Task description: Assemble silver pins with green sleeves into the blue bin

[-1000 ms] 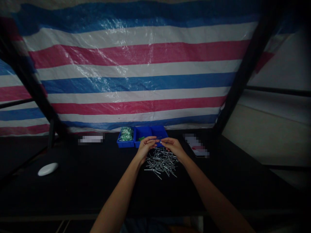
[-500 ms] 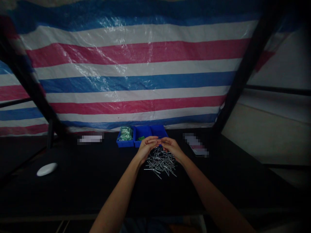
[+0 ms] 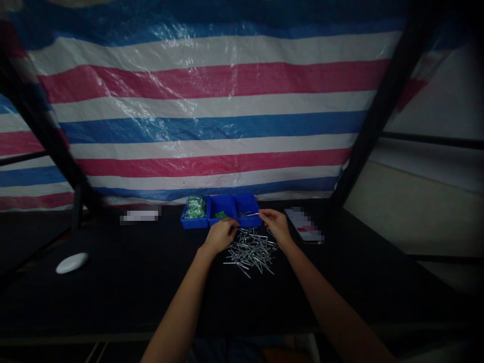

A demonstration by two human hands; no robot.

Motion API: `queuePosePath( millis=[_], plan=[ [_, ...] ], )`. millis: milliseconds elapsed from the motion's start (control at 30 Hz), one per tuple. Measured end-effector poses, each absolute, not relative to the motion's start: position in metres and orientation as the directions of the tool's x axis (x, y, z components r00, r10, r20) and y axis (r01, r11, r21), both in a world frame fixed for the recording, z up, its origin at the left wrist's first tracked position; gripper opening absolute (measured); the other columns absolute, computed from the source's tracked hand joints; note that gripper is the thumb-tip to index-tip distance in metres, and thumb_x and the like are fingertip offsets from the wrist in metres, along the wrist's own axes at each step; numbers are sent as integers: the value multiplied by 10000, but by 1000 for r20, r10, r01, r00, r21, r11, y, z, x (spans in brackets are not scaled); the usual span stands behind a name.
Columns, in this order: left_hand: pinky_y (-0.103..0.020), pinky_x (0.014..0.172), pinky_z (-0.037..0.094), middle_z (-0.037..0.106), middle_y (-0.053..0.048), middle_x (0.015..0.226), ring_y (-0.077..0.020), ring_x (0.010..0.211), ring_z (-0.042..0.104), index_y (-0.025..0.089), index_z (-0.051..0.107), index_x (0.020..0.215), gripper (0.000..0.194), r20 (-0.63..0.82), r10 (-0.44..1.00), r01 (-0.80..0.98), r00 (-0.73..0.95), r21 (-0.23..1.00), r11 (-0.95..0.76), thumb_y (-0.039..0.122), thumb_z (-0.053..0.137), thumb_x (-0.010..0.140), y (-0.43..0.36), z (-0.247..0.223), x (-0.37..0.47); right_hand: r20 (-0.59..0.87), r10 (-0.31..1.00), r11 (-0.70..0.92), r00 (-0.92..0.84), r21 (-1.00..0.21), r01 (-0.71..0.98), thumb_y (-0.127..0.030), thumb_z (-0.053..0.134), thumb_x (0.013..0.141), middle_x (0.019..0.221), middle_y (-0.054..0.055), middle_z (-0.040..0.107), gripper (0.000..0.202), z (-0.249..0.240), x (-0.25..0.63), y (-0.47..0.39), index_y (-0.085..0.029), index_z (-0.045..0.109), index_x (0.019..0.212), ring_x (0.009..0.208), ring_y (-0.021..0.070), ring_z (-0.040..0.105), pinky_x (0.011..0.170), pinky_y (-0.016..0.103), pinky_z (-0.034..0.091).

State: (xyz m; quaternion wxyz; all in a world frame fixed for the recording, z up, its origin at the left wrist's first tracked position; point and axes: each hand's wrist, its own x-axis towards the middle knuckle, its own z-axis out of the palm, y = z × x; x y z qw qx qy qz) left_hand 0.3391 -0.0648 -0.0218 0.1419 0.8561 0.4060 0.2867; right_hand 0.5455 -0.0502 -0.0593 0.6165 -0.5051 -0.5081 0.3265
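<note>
A loose heap of thin silver metal rods (image 3: 251,252) lies on the black table between my forearms. My right hand (image 3: 278,226) is at the right blue bin (image 3: 247,199), thumb and fingertips pinched on the end of a thin metal rod (image 3: 252,214) that reaches over the bin. My left hand (image 3: 220,236) is at the heap's left edge, in front of the middle blue bin (image 3: 222,201). Its fingers curl inward, and whatever may be in them is hidden. Small green pieces (image 3: 220,215) lie in the middle bin.
The left blue bin (image 3: 194,223) holds green-and-clear plastic packets (image 3: 195,207). A phone-like slab (image 3: 304,227), partly blurred out, lies to the right. On the left are a blurred pale item (image 3: 140,215) and a white oval object (image 3: 71,263). Striped sheeting (image 3: 219,131) hangs behind.
My hands were together above the heap and have moved apart. The right went right, to the right bin with a rod; the left came slightly down and left.
</note>
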Motion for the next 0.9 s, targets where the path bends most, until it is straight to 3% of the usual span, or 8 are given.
queuePosePath(
  millis=[267, 567, 767, 900],
  plan=[
    [-282, 790, 390, 599, -58, 974, -202, 916, 539, 205, 605, 949, 250, 313, 751, 692, 581, 297, -659, 183, 425, 777, -72, -30, 352, 407, 888, 349, 215, -900, 262, -415, 585, 661, 817, 83, 645, 347, -61, 545, -49, -140, 636, 867, 456, 101, 462, 426, 230, 357],
    [-294, 782, 384, 602, -63, 912, -206, 880, 535, 203, 607, 936, 227, 311, 794, 711, 523, 354, -607, 219, 440, 782, -72, -27, 351, 451, 881, 297, 146, -765, 571, -358, 571, 669, 713, 42, 652, 229, -49, 582, -50, -176, 661, 775, 504, 132, 498, 496, 256, 366],
    [-303, 847, 349, 593, -69, 964, -199, 914, 503, 194, 612, 954, 270, 385, 733, 628, 561, 380, -680, 324, 420, 816, -74, -29, 355, 209, 978, 160, -22, -670, 725, -367, 655, 588, 632, 31, 650, 177, -57, 591, -57, -206, 672, 659, 583, 165, 577, 522, 253, 374],
    [-325, 870, 328, 597, -80, 997, -205, 925, 506, 187, 594, 1017, 331, 386, 680, 569, 624, 372, -734, 374, 398, 827, -74, -34, 359, 162, 986, 129, -38, -602, 788, -326, 663, 588, 627, 30, 657, 109, -60, 588, -59, -218, 665, 608, 590, 175, 591, 510, 253, 366]
  ],
)
